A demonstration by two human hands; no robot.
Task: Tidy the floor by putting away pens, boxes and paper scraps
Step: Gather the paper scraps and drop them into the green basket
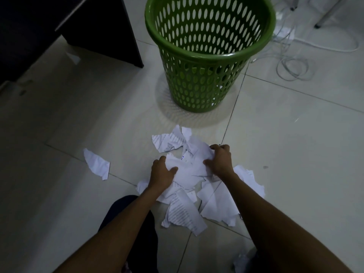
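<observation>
A heap of torn white paper scraps lies on the tiled floor in front of me. My left hand grips the heap's left side, thumb on top of the sheets. At the right side my right hand holds the same bunch with curled fingers. More scraps with printed lines spread below and between my forearms. One single scrap lies apart to the left. A green perforated waste basket stands upright beyond the heap.
A dark desk panel stands at the upper left. White cables coil on the floor right of the basket, near a metal leg. My dark-clothed knee is at the bottom, with a crumpled scrap by the lower right edge.
</observation>
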